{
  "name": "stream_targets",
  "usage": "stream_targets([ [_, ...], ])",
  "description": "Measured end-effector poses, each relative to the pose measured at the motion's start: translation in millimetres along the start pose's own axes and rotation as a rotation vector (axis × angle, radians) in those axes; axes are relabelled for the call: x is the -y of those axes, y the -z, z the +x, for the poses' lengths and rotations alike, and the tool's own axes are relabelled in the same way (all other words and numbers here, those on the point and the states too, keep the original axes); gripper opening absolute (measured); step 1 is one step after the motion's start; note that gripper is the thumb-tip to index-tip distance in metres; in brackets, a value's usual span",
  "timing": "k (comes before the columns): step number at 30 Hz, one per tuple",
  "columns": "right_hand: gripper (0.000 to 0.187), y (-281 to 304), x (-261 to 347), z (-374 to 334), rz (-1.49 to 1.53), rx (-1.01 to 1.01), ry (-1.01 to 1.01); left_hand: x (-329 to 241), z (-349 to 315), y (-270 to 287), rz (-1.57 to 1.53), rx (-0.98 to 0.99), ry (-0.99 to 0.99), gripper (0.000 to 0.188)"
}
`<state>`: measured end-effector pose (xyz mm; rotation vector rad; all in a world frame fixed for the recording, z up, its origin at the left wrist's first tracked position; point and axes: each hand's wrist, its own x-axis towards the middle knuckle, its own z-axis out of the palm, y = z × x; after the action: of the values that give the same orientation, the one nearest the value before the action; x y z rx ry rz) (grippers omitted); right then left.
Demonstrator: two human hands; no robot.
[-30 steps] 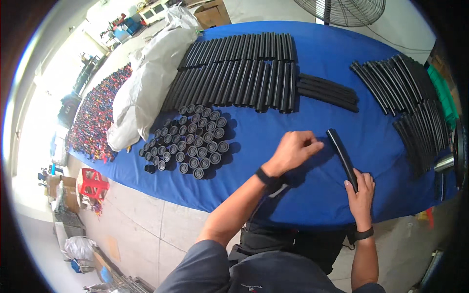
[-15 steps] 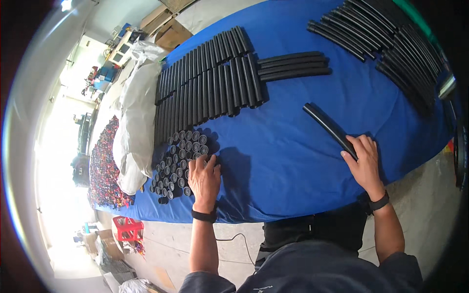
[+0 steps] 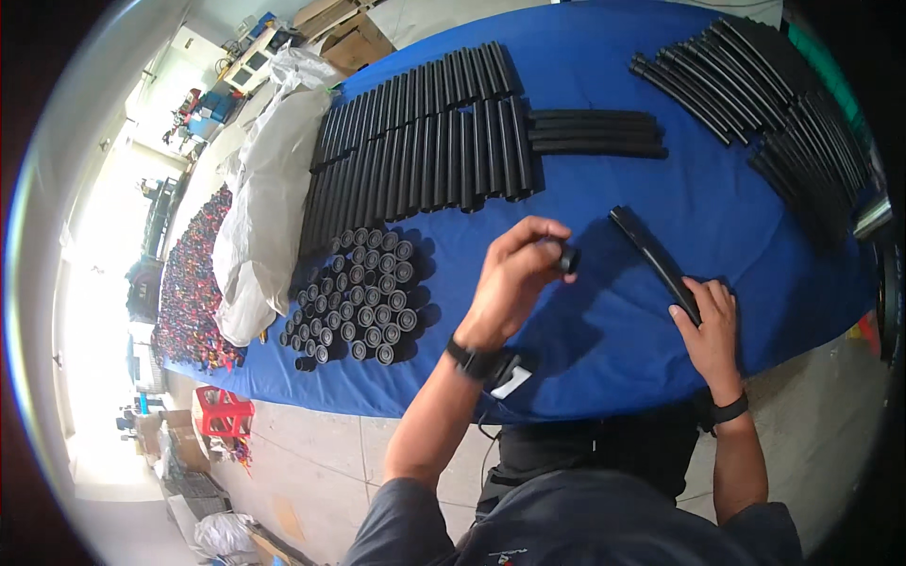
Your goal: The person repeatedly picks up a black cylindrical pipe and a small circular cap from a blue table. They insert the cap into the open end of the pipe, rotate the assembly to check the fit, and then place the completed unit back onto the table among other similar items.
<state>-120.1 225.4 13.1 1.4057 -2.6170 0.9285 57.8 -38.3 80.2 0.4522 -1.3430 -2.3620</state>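
The dark shirt (image 3: 585, 514) bears a small light print with a red mark (image 3: 505, 558). Over the blue cloth-covered worktop (image 3: 604, 377), the left hand (image 3: 514, 272) pinches a round black cap (image 3: 568, 258); the right hand (image 3: 710, 325) grips the near end of a black tube (image 3: 651, 250), right of the cap. A red stool (image 3: 224, 412) stands left on the pale floor (image 3: 311, 434); cardboard boxes (image 3: 357, 44) sit far left.

We can read no word, number or sign in the frame. Near the bottom edge, a little right of centre, we see a short line of pale lettering (image 3: 510, 553) with a small reddish mark beside it on the front of the dark shirt (image 3: 585, 514); it is too small and blurred for us to read.
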Motion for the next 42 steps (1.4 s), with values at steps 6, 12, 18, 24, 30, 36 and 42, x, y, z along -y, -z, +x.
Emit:
stream_targets([
  [6,0.041,-1,0,6,0.0,-0.015,0.012,63,64,18,-0.452,0.136,0.095,0.013],
  [12,0.034,2,-5,7,-0.095,-0.002,0.046,70,62,-4,-0.072,0.164,0.208,0.015],
  [18,0.035,27,-9,16,0.428,0.177,-0.215,69,52,-1,0.115,0.296,0.261,0.023],
  [24,0.04,48,-5,24,0.389,0.419,-0.093,60,43,-3,-0.065,0.433,0.162,0.052],
  [30,0.042,23,32,29,0.209,0.273,0.032,78,42,1,-0.173,0.6,0.177,0.055],
  [36,0.036,18,47,19,0.174,0.19,0.092,77,41,5,-0.22,0.768,0.209,0.064],
  [42,0.032,20,55,19,-0.028,0.041,0.286,82,42,4,-0.246,0.803,0.234,0.065],
])
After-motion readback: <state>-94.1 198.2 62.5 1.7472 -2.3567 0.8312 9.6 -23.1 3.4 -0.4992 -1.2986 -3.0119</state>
